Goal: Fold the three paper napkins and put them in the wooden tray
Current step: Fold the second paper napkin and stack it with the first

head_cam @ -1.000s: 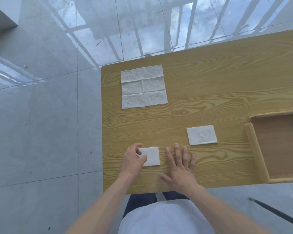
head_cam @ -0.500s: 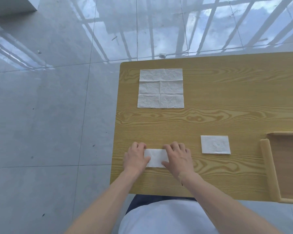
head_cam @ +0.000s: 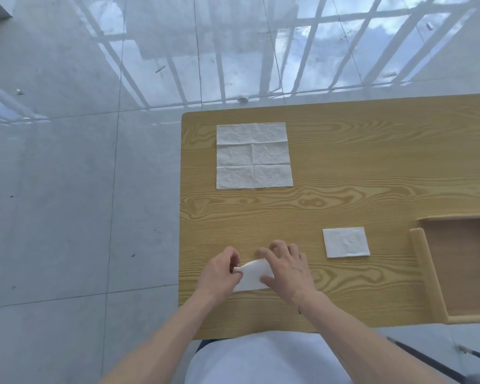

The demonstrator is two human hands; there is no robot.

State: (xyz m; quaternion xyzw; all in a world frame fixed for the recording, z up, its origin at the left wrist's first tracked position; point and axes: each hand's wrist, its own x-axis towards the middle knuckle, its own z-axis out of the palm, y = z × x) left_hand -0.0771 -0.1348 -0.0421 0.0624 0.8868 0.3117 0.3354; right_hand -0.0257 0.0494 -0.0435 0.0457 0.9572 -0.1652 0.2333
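A small folded white napkin (head_cam: 252, 276) lies near the table's front edge, its left end lifted. My left hand (head_cam: 221, 274) pinches that raised left end. My right hand (head_cam: 287, 268) grips the napkin's right side, thumb on its front edge and fingers over the back. A second folded napkin (head_cam: 345, 242) lies flat to the right, apart from both hands. A third napkin (head_cam: 253, 155) lies fully unfolded at the table's far left. The wooden tray (head_cam: 424, 261) sits at the right edge of view, holding nothing that I can see.
The wooden table (head_cam: 358, 167) ends just left of my left hand, with glossy grey floor tiles (head_cam: 81, 189) beyond. A dark thin rod (head_cam: 427, 358) shows at the lower right below the table.
The napkin lay flat under both hands half a second ago; now its left end is lifted off the table in my left hand's pinch. The camera view shifted left.
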